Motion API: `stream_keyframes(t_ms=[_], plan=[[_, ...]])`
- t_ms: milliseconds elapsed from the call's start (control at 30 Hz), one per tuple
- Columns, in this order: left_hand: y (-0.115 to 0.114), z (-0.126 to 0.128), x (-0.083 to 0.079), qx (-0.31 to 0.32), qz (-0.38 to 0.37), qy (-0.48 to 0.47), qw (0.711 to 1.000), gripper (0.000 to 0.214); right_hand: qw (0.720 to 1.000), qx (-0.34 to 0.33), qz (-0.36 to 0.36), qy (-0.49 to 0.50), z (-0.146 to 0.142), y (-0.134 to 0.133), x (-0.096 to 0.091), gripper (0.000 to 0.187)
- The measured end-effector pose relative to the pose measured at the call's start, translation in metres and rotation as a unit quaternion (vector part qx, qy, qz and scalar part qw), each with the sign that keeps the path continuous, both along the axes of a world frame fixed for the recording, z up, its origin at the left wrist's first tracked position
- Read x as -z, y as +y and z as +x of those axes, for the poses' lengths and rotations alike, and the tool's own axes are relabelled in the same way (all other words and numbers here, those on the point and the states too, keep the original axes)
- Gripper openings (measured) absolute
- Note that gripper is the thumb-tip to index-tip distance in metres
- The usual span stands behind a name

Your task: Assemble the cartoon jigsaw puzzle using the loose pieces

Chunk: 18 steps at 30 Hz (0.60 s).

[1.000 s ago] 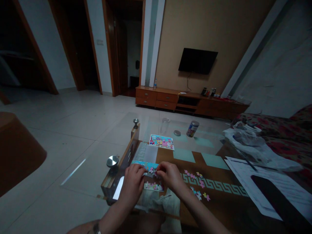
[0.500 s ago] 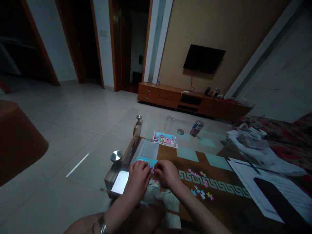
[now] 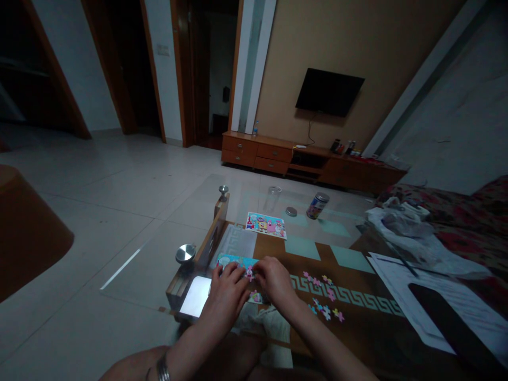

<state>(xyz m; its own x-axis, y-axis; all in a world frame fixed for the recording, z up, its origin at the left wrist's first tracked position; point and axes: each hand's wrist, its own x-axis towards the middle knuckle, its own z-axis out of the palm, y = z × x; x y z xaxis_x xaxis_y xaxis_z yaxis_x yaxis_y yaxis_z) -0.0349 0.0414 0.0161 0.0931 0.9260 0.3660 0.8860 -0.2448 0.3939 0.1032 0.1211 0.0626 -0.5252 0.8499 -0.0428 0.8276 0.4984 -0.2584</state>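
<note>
My left hand [image 3: 227, 293] and my right hand [image 3: 275, 280] lie close together over a partly built jigsaw puzzle [image 3: 237, 262] with a blue edge. Both sets of fingertips meet near a pink jigsaw piece [image 3: 249, 273], and my right fingers seem pinched on it. My left fingers rest on the puzzle, and I cannot tell if they grip anything. The hands hide much of the puzzle. Several loose jigsaw pieces [image 3: 323, 309] lie to the right of my right hand. A cartoon picture card [image 3: 265, 225] lies farther ahead.
The glass-topped table [image 3: 222, 233] has metal knobs and holds a clear cup [image 3: 272, 198], a round lid [image 3: 291, 211] and a tin can [image 3: 317, 205]. Papers [image 3: 413, 296] and a plastic bag [image 3: 400, 222] lie at right. A white cloth [image 3: 265, 330] lies below my hands.
My left hand has moved right, closer to my right hand, and now covers more of the puzzle. The whole view has shifted slightly with my head.
</note>
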Motion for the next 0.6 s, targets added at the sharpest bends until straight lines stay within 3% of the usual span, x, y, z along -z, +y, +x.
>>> stream_keyframes(t_ms=[600], plan=[[0.0017,0.0081,0.0032,-0.012,-0.002,0.010,1.000,0.020,1.000,-0.003,-0.022,0.011,0.0001,-0.0015,-0.0012,0.024]])
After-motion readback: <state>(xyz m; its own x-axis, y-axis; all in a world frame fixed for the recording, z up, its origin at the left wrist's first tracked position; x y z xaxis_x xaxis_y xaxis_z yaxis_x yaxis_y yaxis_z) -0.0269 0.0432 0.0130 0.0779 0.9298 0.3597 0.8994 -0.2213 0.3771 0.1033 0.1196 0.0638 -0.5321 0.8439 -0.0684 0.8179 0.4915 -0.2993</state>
